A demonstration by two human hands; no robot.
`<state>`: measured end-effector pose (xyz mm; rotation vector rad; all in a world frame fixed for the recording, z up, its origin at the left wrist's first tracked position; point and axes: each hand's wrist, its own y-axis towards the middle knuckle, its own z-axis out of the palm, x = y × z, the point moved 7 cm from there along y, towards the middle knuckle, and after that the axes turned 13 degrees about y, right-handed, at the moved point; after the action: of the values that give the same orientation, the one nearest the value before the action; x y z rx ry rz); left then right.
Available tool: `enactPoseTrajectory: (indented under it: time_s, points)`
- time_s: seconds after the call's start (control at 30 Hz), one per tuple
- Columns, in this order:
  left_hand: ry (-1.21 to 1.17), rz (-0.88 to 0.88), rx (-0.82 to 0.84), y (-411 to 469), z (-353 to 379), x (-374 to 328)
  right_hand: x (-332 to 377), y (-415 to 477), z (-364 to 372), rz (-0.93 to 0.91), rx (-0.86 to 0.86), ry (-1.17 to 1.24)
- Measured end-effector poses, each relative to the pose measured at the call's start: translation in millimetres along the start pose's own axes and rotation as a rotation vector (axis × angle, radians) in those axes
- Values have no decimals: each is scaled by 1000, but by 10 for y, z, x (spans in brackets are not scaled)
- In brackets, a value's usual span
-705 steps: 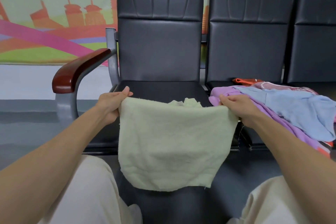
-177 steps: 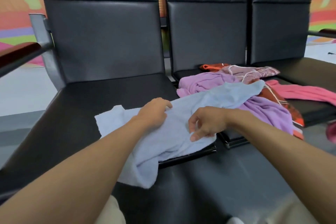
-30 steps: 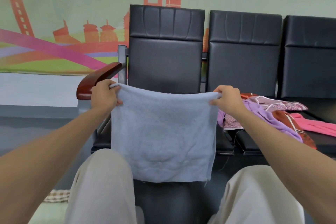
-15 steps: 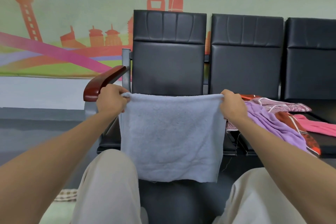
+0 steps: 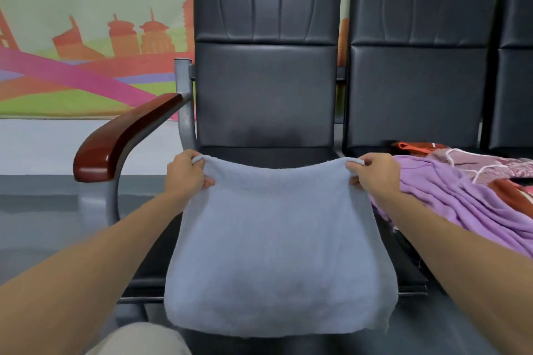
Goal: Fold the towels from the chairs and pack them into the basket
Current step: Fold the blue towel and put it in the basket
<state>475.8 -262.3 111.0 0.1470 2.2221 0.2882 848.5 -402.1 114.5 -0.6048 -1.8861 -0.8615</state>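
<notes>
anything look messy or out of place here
Only the heap on the second chair: a purple towel tangled with patterned cloths, spilling toward the seat's front edge. The blue towel hangs evenly from the left hand and right hand, pinched at its top corners. Nothing looks damaged.

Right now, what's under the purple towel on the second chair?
A red cloth pokes out from under the purple towel, on the chair seat. Whatever else lies beneath is covered.
</notes>
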Motion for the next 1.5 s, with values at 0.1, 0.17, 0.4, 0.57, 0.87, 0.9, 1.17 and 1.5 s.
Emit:
enactPoseTrajectory:
  time_s: [0.1,0.17,0.4,0.57,0.87,0.9,1.17,1.5]
  points:
    - [25,10,25,333,311,96,-236,268,260,51,5,26]
    - [21,24,36,557,501,130,-357,467,406,61,-11,69]
    - [194,141,237,838,1005,99,-658,776,793,101,169,39]
    - [479,338,454,454,1111,119,-553,372,792,-58,409,-239]
    - [564,478,642,-622,663,-99,27,-684,463,-279,882,-471]
    - [541,488,661,-735,625,-76,26,-787,453,-275,938,-495]
    - [680,670,672,-948,564,37,-73,-1054,531,-442,965,-617]
    - [722,713,663,-991,846,-264,-31,-894,517,-405,873,-520]
